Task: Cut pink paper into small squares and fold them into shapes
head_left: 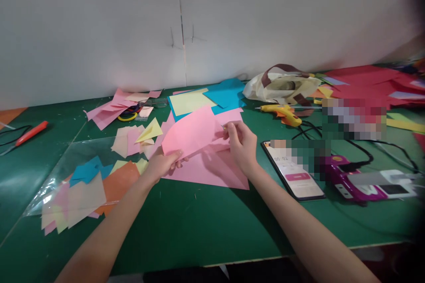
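A curved sheet of pink paper is raised above the table, bent along its length. My left hand pinches its lower left edge, thumb on top and fingers beneath. At the sheet's right end, my right hand is closed, with thumb and fingers together. A tiny yellowish bit shows at its fingertips, too small to name. Beneath both hands lies a larger pink sheet. Just behind are a pale yellow sheet and blue sheets.
Paper scraps and a clear plastic sleeve lie left, near yellow-handled scissors. To the right are a phone, a yellow glue gun, a cloth bag, black cables and a purple device. A wall closes the back.
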Action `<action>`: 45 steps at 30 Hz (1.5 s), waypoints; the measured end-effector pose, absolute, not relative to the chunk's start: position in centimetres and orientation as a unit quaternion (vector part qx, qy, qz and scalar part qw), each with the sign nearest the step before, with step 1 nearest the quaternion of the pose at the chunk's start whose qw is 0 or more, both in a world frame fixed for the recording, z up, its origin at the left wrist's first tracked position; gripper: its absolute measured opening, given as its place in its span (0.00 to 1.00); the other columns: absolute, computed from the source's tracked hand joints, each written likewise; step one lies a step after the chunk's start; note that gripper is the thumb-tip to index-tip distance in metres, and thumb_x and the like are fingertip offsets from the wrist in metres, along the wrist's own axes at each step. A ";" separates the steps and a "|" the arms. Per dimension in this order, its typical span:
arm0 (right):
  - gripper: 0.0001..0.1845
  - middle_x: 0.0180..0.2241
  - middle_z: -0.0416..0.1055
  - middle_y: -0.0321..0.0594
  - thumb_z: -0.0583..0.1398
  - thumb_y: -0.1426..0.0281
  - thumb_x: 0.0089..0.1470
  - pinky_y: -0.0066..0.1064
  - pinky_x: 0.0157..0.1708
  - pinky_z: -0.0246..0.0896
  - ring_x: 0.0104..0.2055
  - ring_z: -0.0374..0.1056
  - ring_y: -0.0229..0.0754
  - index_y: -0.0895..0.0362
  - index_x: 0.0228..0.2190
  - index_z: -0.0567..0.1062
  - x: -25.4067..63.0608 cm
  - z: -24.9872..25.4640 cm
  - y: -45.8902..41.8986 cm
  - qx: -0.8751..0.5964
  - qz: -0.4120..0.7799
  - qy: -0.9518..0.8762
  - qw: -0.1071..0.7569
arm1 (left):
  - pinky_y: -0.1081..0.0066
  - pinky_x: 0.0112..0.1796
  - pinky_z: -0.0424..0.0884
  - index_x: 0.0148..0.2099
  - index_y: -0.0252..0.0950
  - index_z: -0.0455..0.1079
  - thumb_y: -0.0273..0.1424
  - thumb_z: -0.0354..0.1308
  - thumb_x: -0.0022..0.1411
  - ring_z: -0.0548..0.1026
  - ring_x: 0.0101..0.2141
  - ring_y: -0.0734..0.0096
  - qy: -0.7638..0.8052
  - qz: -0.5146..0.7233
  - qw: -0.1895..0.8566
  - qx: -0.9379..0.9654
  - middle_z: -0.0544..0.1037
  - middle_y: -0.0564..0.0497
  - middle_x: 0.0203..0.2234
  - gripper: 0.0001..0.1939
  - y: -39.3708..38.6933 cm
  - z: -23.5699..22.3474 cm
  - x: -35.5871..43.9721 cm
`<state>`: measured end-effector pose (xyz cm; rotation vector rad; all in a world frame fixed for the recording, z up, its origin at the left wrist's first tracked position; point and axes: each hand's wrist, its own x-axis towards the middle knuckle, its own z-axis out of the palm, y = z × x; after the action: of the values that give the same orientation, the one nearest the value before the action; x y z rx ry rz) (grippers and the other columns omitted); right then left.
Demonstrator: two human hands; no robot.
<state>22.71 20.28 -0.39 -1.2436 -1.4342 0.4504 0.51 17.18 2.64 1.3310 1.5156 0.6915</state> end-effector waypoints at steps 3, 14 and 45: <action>0.09 0.35 0.69 0.51 0.54 0.67 0.54 0.40 0.33 0.60 0.36 0.66 0.50 0.59 0.34 0.71 24.3 -2.2 21.6 -0.614 0.012 -0.639 0.463 | 0.73 0.26 0.67 0.18 0.36 0.67 0.37 0.54 0.55 0.74 0.25 0.68 0.620 0.290 0.497 0.534 0.75 0.49 0.18 0.17 17.1 3.2 0.6; 0.17 0.35 0.70 0.50 0.51 0.62 0.58 0.39 0.36 0.60 0.37 0.65 0.48 0.60 0.34 0.74 24.9 -1.8 22.2 -0.577 0.068 -0.671 0.460 | 0.70 0.29 0.67 0.20 0.35 0.68 0.36 0.57 0.54 0.70 0.21 0.72 0.567 0.350 0.533 0.521 0.71 0.53 0.15 0.15 17.2 2.7 0.6; 0.19 0.16 0.66 0.35 0.60 0.57 0.49 0.29 0.23 0.56 0.20 0.62 0.35 0.59 0.19 0.72 20.0 -0.7 19.5 -0.467 0.537 -0.587 0.386 | 0.74 0.23 0.63 0.25 0.37 0.73 0.44 0.53 0.56 0.68 0.21 0.72 0.632 0.250 0.456 0.575 0.75 0.52 0.22 0.18 17.2 2.3 0.3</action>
<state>20.04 19.52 -0.70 -1.1893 -1.4941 1.3660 0.33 17.20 2.32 1.4184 1.5585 0.6159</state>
